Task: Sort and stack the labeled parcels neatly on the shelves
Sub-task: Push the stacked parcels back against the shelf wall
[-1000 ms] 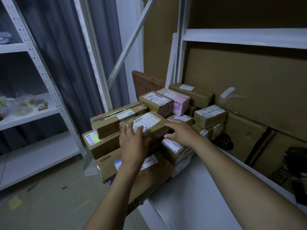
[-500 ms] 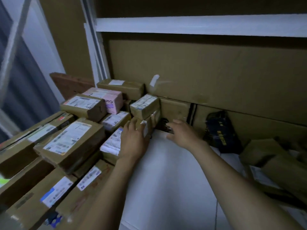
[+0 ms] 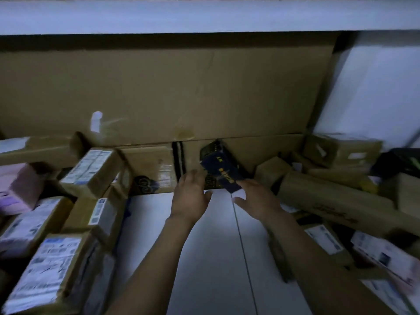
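White shelf (image 3: pixel 204 258) between parcel heaps (image 3: pixel 91 171), dark blue box (image 3: pixel 221 172) against cardboard backing (image 3: pixel 181 87).

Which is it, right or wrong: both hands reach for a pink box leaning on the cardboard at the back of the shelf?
Wrong on colour: the box is dark blue, not pink. The head view shows the left hand and right hand reaching for it as it leans on the cardboard at the back of the shelf.
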